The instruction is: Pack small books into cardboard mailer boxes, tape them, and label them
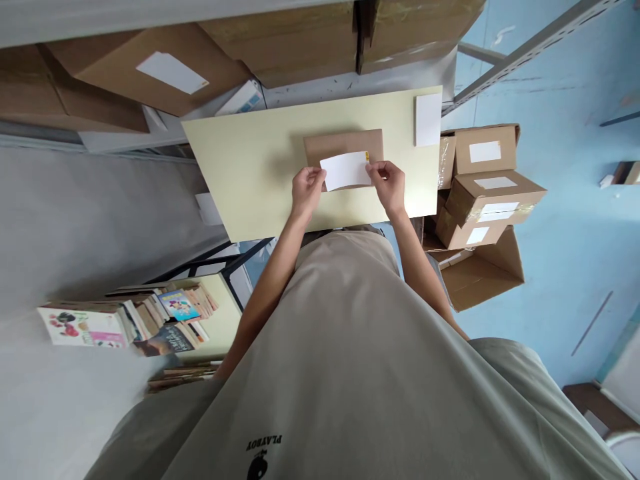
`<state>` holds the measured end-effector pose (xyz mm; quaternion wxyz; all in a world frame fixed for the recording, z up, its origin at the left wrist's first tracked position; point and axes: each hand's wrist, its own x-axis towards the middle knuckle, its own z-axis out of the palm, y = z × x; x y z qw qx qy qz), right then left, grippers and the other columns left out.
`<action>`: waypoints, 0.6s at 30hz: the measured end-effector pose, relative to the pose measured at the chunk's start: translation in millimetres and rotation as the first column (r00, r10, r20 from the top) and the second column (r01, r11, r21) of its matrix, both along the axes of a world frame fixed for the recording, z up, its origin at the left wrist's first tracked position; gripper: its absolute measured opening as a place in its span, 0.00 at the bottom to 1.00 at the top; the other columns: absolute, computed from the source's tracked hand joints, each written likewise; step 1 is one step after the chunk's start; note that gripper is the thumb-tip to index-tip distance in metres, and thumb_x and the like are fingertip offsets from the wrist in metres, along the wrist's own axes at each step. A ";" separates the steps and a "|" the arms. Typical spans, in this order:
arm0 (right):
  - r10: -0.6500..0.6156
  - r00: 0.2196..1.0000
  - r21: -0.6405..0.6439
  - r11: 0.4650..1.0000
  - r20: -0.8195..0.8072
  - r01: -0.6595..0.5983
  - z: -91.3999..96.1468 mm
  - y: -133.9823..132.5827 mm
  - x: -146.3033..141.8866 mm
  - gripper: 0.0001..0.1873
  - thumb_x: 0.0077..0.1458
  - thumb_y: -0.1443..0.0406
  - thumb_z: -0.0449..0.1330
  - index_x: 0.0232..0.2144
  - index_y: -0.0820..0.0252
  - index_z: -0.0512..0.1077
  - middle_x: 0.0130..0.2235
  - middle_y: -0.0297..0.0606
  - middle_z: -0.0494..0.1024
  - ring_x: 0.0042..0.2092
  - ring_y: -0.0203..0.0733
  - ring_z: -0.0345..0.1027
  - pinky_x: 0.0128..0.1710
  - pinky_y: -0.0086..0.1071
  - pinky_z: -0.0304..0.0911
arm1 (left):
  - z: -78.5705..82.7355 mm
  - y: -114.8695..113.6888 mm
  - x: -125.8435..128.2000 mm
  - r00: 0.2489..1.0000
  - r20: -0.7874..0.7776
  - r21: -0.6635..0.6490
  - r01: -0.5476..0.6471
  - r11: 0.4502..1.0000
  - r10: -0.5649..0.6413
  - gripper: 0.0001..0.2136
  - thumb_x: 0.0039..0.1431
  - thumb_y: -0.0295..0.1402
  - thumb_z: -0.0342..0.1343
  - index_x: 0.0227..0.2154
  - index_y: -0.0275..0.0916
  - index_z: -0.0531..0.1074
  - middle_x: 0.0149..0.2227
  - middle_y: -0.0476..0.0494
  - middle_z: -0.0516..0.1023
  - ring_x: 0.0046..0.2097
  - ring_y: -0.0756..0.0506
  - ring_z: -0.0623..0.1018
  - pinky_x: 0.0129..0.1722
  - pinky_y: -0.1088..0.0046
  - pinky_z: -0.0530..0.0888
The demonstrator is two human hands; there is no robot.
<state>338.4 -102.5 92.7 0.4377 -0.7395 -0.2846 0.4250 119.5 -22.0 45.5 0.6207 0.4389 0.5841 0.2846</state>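
Note:
A white label (345,171) with a small yellow mark at its upper right corner is stretched between my two hands. My left hand (307,190) pinches its left edge. At the right edge, my right hand (389,185) grips it between thumb and finger. The label bows slightly and covers part of a flat brown cardboard box (345,142) on the pale yellow table (250,167). Whether the label touches the box I cannot tell. On the table's far right corner lies a stack of white labels (428,120).
Several labelled cardboard boxes (493,190) are piled right of the table, above an open carton (487,267). A shelf behind holds large cartons (285,43). Piles of books (165,317) stand at the lower left. A metal shelf post (525,50) rises at the right.

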 end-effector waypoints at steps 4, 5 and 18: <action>0.022 1.000 -0.027 0.999 0.023 -0.021 -23.4 13.2 4.6 0.32 0.60 0.31 0.70 0.36 0.50 0.74 0.40 0.40 0.81 0.48 0.48 0.76 0.49 0.40 0.73 | -16.4 11.7 10.6 0.999 -0.049 0.029 -0.010 1.000 0.011 0.20 0.63 0.51 0.75 0.39 0.43 0.76 0.44 0.38 0.87 0.51 0.37 0.88 0.56 0.56 0.84; 0.022 0.999 -0.029 0.999 0.025 -0.021 -29.6 14.7 6.5 0.32 0.60 0.31 0.70 0.36 0.50 0.75 0.41 0.40 0.82 0.49 0.49 0.76 0.49 0.41 0.72 | -19.8 13.8 10.7 0.998 -0.068 0.032 0.001 0.999 0.001 0.19 0.64 0.51 0.75 0.39 0.42 0.76 0.44 0.38 0.87 0.51 0.37 0.87 0.57 0.56 0.84; 0.087 0.963 -0.132 0.990 0.254 -0.055 -69.4 16.1 15.7 0.32 0.72 0.34 0.59 0.40 0.54 0.80 0.40 0.43 0.84 0.47 0.51 0.80 0.53 0.48 0.76 | -34.5 31.1 13.2 0.940 -0.313 0.079 0.168 0.983 -0.135 0.11 0.72 0.44 0.64 0.37 0.42 0.77 0.41 0.40 0.85 0.50 0.40 0.85 0.56 0.64 0.82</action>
